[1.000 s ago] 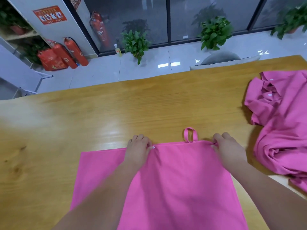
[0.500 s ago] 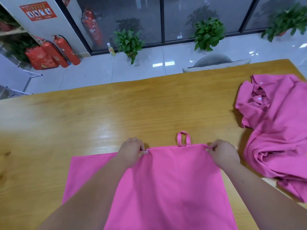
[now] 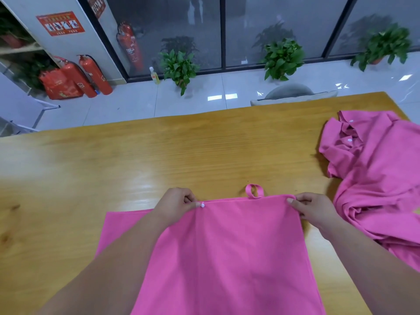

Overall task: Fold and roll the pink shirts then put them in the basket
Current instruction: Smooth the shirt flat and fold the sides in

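Observation:
A pink shirt (image 3: 236, 251) lies flat on the wooden table (image 3: 159, 160) in front of me, its far edge straight with a small loop sticking out. My left hand (image 3: 176, 204) pinches that far edge near a white button. My right hand (image 3: 314, 211) pinches the edge's right corner. A flat pink layer sticks out to the left under my left arm. A heap of more pink shirts (image 3: 377, 176) sits crumpled at the table's right side. No basket is in view.
A grey chair back (image 3: 293, 94) stands behind the table's far edge. Beyond it on the tiled floor are potted plants (image 3: 179, 67), red fire extinguishers (image 3: 91, 76) and a glass wall.
Both hands have drawn the shirt's far edge slightly toward me, keeping their pinch. The camera has tilted up a little, showing more floor.

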### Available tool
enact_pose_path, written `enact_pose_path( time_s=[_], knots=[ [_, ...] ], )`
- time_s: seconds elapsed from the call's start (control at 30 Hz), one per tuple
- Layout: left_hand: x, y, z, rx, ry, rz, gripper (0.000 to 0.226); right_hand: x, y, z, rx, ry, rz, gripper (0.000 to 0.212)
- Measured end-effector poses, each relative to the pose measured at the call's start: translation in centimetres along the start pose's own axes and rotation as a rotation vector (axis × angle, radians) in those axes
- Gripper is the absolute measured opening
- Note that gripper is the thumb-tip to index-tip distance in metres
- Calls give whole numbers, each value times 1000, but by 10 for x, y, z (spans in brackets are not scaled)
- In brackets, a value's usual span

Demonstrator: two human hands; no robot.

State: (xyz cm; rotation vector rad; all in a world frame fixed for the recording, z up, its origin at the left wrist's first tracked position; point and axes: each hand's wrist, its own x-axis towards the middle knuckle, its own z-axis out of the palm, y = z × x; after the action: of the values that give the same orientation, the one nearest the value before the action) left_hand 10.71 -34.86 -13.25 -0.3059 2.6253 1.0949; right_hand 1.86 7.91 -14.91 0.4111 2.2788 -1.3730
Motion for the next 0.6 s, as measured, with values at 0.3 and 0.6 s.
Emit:
enact_pose_path(
  time_s=[0.3, 0.6],
  knots=[
    [-17, -3, -10, 207, 0, 89, 18, -32, -17, -4, -221, 105, -208, 13],
    [-28, -10, -26, 211, 143, 136, 32, -87, -83, -32, 232, -352, -177, 13]
  ],
)
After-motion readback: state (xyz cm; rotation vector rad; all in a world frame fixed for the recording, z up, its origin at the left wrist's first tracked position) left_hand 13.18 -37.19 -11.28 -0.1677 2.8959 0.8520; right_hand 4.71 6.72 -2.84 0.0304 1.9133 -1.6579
